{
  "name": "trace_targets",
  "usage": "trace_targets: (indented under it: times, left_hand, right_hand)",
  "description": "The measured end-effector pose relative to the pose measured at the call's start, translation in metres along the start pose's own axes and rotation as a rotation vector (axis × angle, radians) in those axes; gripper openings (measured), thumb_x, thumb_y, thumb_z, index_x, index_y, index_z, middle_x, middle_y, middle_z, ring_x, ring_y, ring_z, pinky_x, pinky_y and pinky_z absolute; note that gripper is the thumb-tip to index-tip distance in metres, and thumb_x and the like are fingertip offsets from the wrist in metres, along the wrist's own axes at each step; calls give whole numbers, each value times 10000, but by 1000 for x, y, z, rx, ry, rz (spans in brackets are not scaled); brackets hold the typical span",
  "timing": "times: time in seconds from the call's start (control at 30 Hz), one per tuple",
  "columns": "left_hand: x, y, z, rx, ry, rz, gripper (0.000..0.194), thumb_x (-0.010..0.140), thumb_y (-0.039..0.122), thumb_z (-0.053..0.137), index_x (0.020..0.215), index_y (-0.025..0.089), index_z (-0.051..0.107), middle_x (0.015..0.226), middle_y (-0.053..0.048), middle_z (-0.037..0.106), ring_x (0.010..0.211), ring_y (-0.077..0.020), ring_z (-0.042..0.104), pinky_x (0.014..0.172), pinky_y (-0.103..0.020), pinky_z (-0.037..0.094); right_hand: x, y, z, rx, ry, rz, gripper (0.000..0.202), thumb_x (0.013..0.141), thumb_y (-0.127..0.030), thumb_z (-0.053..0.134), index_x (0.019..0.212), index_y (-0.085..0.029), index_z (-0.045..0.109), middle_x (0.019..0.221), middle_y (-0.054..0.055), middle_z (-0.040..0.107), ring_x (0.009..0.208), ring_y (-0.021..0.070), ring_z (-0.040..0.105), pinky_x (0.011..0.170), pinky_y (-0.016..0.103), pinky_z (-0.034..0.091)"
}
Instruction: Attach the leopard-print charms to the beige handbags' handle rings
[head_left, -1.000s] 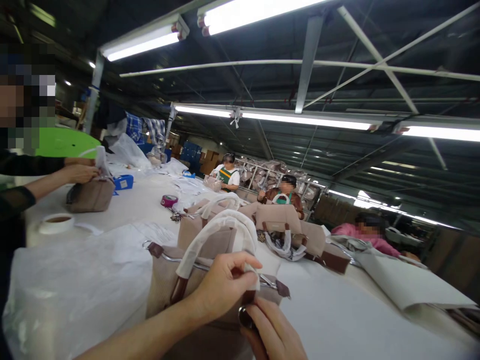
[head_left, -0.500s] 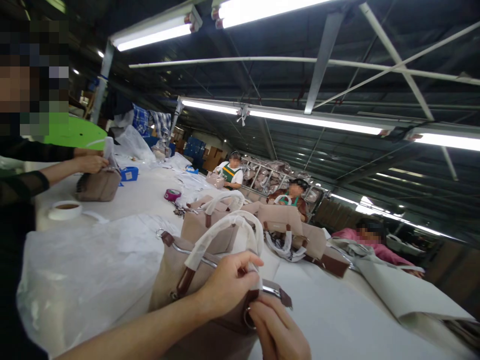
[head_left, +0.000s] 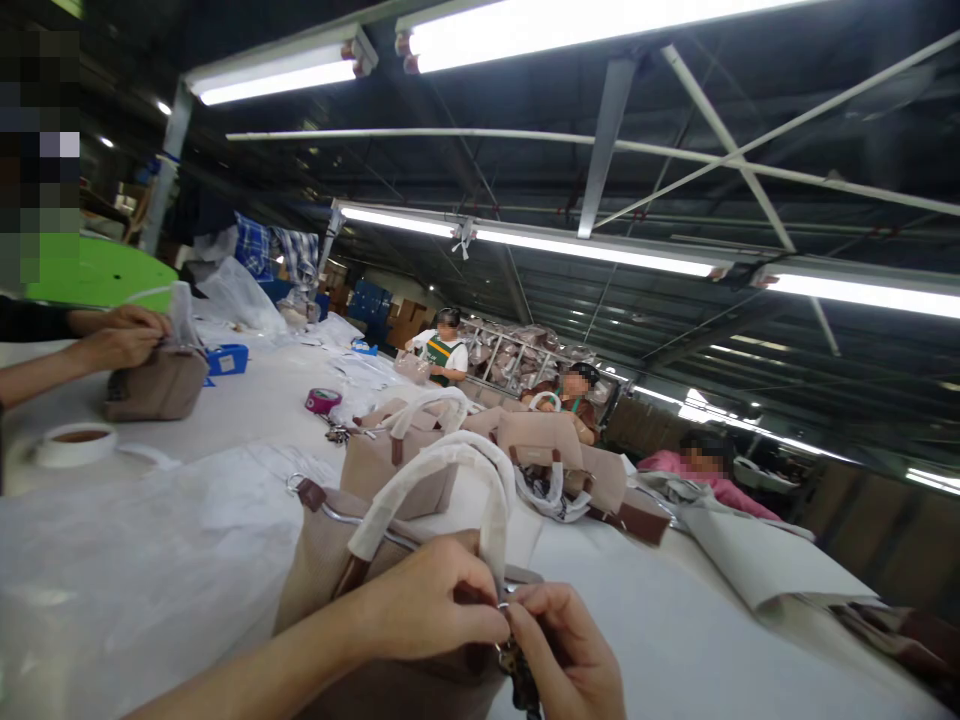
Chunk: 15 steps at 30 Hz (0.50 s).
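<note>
A beige handbag (head_left: pixel 319 560) with brown trim stands right in front of me, its handles (head_left: pixel 420 490) wrapped in white material. My left hand (head_left: pixel 427 600) is closed, thumb and finger pinched at a small metal ring (head_left: pixel 502 606) near the base of the handle. From the other side my right hand (head_left: pixel 566 640) pinches the same ring, its fingers curled. Below the ring, against the right fingers, hangs a dark, patterned strap-like piece (head_left: pixel 519 675); its exact kind is unclear. Both hands partly hide the bag's front.
More beige handbags (head_left: pixel 540 440) stand behind mine. Clear plastic sheeting (head_left: pixel 135 570) covers the left. Beyond it are a tape roll (head_left: pixel 77 443), a purple tape roll (head_left: pixel 322 400) and a co-worker's hands (head_left: pixel 124 340) at another bag (head_left: pixel 161 385). Grey sheet material (head_left: pixel 772 550) lies right.
My hands have come together at a small ring, and the dark hanging piece now shows below it. The view has shifted, so the scene sits further left.
</note>
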<state>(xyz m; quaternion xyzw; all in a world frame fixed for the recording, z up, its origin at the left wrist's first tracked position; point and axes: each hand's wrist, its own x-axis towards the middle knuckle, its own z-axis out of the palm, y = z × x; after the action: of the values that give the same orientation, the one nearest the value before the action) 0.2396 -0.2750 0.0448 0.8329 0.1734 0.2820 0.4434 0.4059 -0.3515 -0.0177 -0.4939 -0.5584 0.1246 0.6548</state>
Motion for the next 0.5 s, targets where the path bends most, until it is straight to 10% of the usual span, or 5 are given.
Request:
trace_targets:
  times: [0.17, 0.27, 0.5]
  left_hand:
    - [7, -6, 5, -119, 45, -91, 106, 672, 206, 589, 589, 157, 631, 602, 44, 525, 626, -118, 453, 550, -229, 298]
    - [10, -8, 4, -272, 43, -125, 104, 635, 235, 612, 565, 161, 593, 617, 45, 523, 638, -120, 449, 586, -234, 316]
    - [6, -8, 8, -327, 47, -98, 128, 642, 259, 622, 577, 158, 578, 598, 47, 495, 637, -122, 431, 603, -241, 317]
  right_hand:
    - [10, -9, -19, -452, -138, -414, 54, 878, -249, 620, 867, -219, 663, 944, 79, 729, 861, 228, 711, 722, 292, 606]
    - [14, -16, -27, -699, -170, -663, 274, 823, -165, 622, 1089, -229, 651, 1214, 118, 681, 1162, 297, 627, 920, 399, 571]
    - [13, -16, -23, -610, -268, -594, 177, 877, -253, 647, 1051, -238, 622, 864, 29, 734, 749, 194, 710, 667, 246, 591]
